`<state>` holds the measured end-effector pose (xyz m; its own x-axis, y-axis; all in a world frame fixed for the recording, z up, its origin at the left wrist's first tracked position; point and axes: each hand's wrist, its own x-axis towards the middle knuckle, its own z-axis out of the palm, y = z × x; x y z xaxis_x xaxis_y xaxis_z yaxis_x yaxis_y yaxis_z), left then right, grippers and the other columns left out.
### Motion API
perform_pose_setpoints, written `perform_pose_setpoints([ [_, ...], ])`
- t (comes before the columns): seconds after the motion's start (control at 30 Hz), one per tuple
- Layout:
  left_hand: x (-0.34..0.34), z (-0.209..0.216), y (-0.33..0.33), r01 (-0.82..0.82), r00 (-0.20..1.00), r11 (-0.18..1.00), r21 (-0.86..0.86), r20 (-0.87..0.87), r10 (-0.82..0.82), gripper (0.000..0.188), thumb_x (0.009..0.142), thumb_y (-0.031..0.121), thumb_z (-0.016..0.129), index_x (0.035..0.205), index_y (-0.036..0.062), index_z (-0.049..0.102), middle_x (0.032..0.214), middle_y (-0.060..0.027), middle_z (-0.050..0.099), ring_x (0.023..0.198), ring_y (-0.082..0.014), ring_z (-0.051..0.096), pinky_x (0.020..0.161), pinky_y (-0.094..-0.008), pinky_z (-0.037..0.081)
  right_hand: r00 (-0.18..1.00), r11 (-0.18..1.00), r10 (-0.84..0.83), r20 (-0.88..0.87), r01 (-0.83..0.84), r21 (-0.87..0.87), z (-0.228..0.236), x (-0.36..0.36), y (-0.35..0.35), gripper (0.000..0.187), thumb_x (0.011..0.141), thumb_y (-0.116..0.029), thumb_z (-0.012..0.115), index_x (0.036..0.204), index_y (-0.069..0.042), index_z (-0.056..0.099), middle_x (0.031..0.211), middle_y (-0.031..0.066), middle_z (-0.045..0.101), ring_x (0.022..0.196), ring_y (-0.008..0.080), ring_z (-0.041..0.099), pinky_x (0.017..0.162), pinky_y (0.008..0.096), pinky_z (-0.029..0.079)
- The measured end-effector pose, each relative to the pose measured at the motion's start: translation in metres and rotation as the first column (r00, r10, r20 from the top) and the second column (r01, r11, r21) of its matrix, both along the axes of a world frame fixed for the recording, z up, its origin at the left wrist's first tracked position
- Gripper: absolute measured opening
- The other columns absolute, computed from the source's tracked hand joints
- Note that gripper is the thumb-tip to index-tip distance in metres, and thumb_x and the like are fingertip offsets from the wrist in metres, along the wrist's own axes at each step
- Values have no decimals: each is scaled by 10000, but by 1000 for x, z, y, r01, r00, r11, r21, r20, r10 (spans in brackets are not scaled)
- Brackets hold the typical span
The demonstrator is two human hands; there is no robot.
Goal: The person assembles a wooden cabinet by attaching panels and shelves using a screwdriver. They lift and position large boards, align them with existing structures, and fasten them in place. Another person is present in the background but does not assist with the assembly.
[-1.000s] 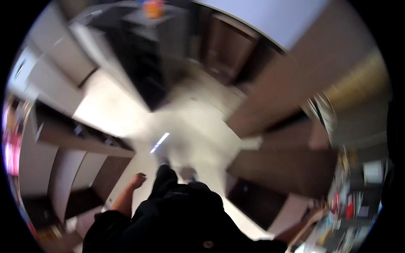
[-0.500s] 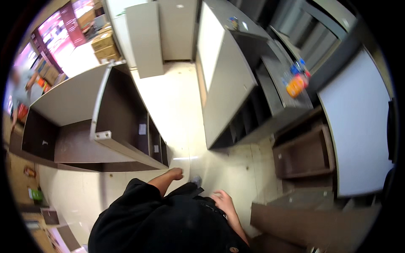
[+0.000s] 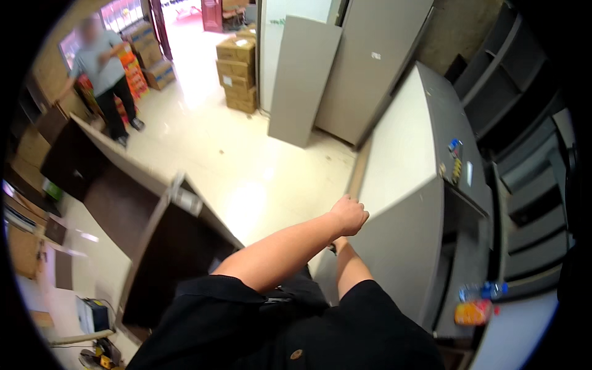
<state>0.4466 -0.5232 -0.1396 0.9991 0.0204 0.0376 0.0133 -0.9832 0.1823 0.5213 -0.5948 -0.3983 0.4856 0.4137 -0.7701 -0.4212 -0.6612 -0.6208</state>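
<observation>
My left hand (image 3: 349, 216) is curled into a fist, its arm stretched forward and to the right across my body. Nothing shows between its fingers. Just below it, my right hand (image 3: 340, 243) is mostly hidden behind the left hand and forearm, with a dark band at the wrist; its fingers do not show. Both hands are in front of the grey side of a large cabinet (image 3: 394, 246) on the right. Whether either hand touches it, I cannot tell. To my left stands a dark brown open cabinet (image 3: 166, 271) with a pale edge.
A water bottle (image 3: 475, 291) and an orange drink bottle (image 3: 473, 313) lie on the grey cabinet. Grey panels (image 3: 305, 80) lean upright at the back. Cardboard boxes (image 3: 237, 71) are stacked beyond the floor (image 3: 246, 166). Another person (image 3: 102, 68) stands at the far left.
My view has turned left and moved nearer the grey cabinet. Both hands, apart and low before, are now raised forward together, left arm crossing over right. The other person appears closer to the middle.
</observation>
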Motion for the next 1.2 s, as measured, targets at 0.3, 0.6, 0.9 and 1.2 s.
perform_pose_setpoints([
  [0.3, -25, -130, 269, -485, 784, 863, -143, -509, 356, 289, 825, 299, 546, 1018, 103, 634, 1005, -151, 648, 941, -316, 617, 784, -449, 495, 660, 637, 737, 147, -604, -479, -4, 138, 239, 218, 804, -112, 512, 719, 16, 667, 758, 155, 675, 637, 257, 650, 606, 404, 515],
  [0.6, -205, -362, 244, -608, -126, -671, -425, -783, 610, 209, 792, 183, 575, 865, 12, 669, 701, -124, 644, 662, -229, 624, 617, -364, 501, 395, 440, 808, 437, -898, -2, 57, 279, 404, 322, 774, -192, 606, 1051, -28, 616, 771, 104, 657, 579, 192, 623, 536, 335, 507],
  [0.9, -36, -314, 394, -967, 20, -188, -171, -788, 616, 415, 823, 401, 580, 961, 19, 664, 942, -214, 654, 913, -340, 630, 780, -421, 493, 647, 706, 708, 283, -658, -261, 12, 574, 533, 149, 760, -105, 642, 873, -9, 660, 744, 82, 653, 548, 161, 598, 509, 304, 507],
  [1.2, 137, -98, 580, -562, -112, -219, -798, -188, 976, 282, 892, 188, 559, 1131, 42, 588, 1074, -134, 629, 988, -235, 601, 836, -350, 488, 923, 936, 250, 291, -308, 171, 16, 691, 789, 825, 807, -196, 706, 1429, -130, 167, 933, 130, 557, 525, 177, 497, 398, 304, 406],
])
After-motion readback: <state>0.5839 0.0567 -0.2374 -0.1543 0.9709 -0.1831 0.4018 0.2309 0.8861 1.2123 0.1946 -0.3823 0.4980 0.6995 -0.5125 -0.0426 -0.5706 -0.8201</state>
